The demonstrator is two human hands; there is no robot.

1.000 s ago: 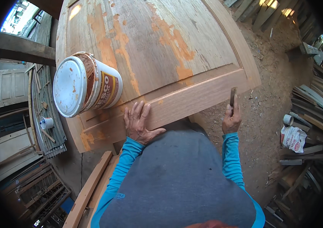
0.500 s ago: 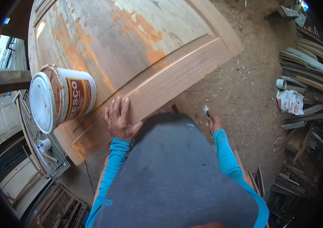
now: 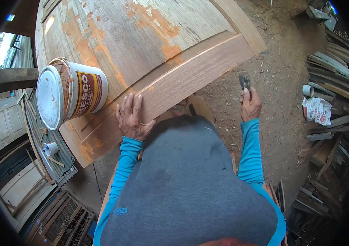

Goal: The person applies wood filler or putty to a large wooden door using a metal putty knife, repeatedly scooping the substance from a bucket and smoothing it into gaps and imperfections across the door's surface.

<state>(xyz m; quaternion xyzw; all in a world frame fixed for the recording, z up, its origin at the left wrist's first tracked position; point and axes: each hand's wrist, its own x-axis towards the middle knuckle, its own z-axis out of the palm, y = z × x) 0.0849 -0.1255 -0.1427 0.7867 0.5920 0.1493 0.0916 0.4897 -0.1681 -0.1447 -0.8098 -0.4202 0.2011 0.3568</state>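
A wooden door panel (image 3: 199, 67) lies in front of me, with patches of orange filler (image 3: 158, 30) smeared over its boards. My left hand (image 3: 133, 118) rests on the frame rail at the near edge, its fingers spread flat on the wood. Off to the right of the panel, my right hand (image 3: 251, 105) grips a putty knife (image 3: 244, 80) by its handle, dark blade pointing away from me and touching nothing. A white bucket (image 3: 102, 88) with a maroon label stands on the panel's left part. Its lid (image 3: 48, 97) leans against the bucket's left side, and orange filler coats the rim.
Stacked timber offcuts (image 3: 334, 69) line the right side, with a white printed sack (image 3: 317, 110) and a small white cup (image 3: 307, 90) among them. Doors (image 3: 2, 119) and corrugated sheets (image 3: 61, 158) stand at left. Shavings cover the dirt floor (image 3: 281, 143).
My right hand has moved forward and to the right, raising the putty knife with its blade now in plain sight. The left hand stays on the rail. The view has shifted slightly.
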